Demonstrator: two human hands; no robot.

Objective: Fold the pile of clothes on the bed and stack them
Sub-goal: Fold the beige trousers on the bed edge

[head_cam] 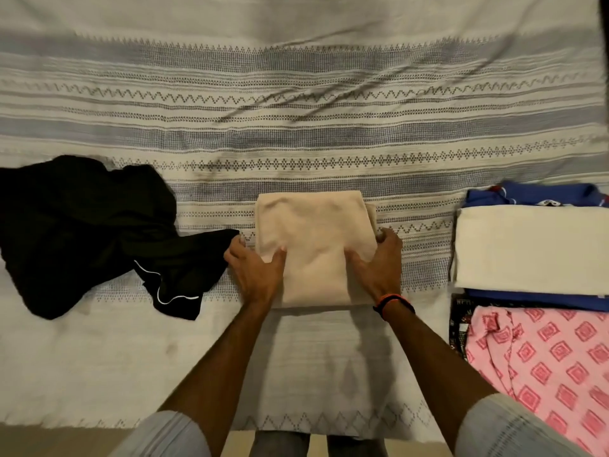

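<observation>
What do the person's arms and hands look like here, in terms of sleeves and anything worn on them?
Both forearms are bare, with light grey sleeves pushed up near the elbows. The right wrist wears an orange and black band. The left hand and right hand are ungloved, with no rings visible.

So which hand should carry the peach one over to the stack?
Probably the right hand: it already grips the folded peach cloth's right edge, on the side nearest the white-topped stack. The left hand sits by the black clothes.

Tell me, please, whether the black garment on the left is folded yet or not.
Not folded: the black garment lies crumpled in a loose heap on the bedspread.
</observation>
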